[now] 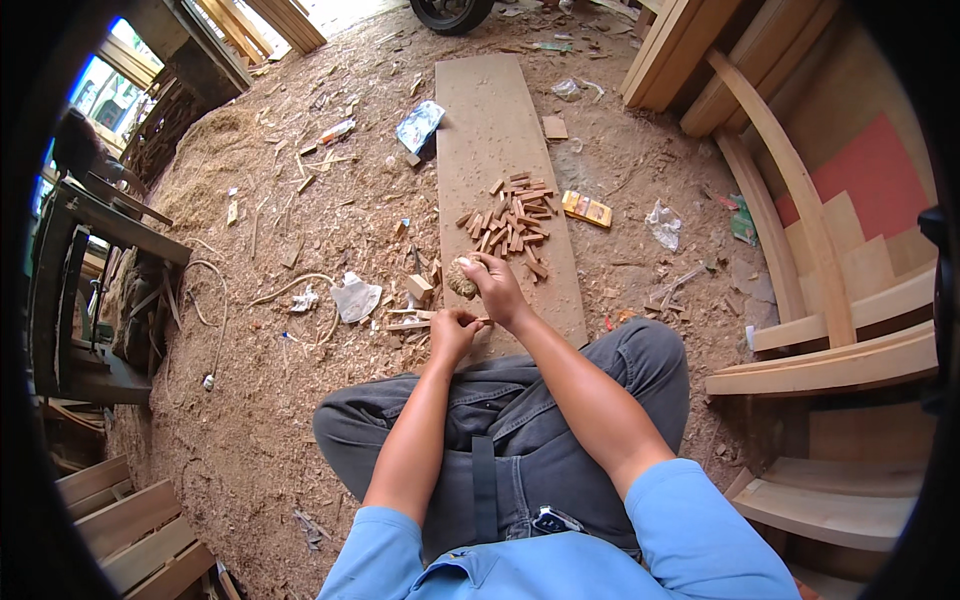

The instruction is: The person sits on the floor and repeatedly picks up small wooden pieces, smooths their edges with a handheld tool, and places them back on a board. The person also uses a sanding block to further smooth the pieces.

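I sit cross-legged at the near end of a long flat board lying on the ground. My right hand is closed on a rough, mottled brown lump, whose exact kind I cannot make out. Just below and to the left, my left hand pinches a small wooden piece, mostly hidden by the fingers. Beyond both hands, a loose heap of small reddish-brown wooden pieces lies on the board.
Sawdust and shavings cover the ground. Left of the board lie wood offcuts, a white scrap and a blue-silver wrapper. To its right is a yellow-orange packet. Curved wooden frames stand at the right; a wheel shows far ahead.
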The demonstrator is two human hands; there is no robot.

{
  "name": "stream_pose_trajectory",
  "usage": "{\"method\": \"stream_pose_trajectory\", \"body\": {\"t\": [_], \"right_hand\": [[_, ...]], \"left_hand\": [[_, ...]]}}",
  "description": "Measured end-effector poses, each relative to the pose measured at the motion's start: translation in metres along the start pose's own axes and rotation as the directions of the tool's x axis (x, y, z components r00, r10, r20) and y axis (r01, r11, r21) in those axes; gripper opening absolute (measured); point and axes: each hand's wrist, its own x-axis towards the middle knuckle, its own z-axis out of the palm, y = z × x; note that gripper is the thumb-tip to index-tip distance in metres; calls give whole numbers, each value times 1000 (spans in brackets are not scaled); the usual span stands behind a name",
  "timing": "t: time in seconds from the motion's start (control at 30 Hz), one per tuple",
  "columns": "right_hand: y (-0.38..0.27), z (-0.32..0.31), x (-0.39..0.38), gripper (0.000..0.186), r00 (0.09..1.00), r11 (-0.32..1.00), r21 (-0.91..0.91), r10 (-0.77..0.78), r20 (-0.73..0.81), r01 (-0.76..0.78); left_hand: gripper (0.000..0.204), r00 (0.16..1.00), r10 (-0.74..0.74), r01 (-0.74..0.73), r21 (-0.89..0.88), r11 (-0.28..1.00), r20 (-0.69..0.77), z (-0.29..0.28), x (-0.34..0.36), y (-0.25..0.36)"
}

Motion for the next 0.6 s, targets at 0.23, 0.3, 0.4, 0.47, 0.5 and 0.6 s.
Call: {"method": "stream_pose_trajectory", "body": {"t": [0.23, 0.3, 0.4, 0.47, 0.5, 0.6], "right_hand": [[2, 0, 0, 25, 999, 1000, -31, -1, 37, 2], [3, 1, -1, 24, 999, 1000, -25, 8, 31, -7], [4, 4, 0, 24, 998, 998, -6, -60, -15, 60], [5, 5, -1, 24, 998, 999, 29, -44, -36, 45], [5, 4, 0, 24, 999, 999, -21, -27, -39, 26], [7, 3, 1, 24, 998, 997, -44, -56, 20, 56]], "left_hand": [[19, 1000, 7, -7, 15, 1000, -6, 0, -4, 0], [19, 1000, -14, 14, 14, 1000, -4, 0, -6, 0], [18, 1000, -15, 15, 11, 1000, 4, 0, -4, 1], [18, 1000, -20, 20, 17, 1000, 5, -1, -4, 2], [18, 1000, -5, 5, 24, 1000, 5, -1, -3, 3], [17, 1000, -2, 1, 29, 1000, 12, -1, -3, 5]]}}
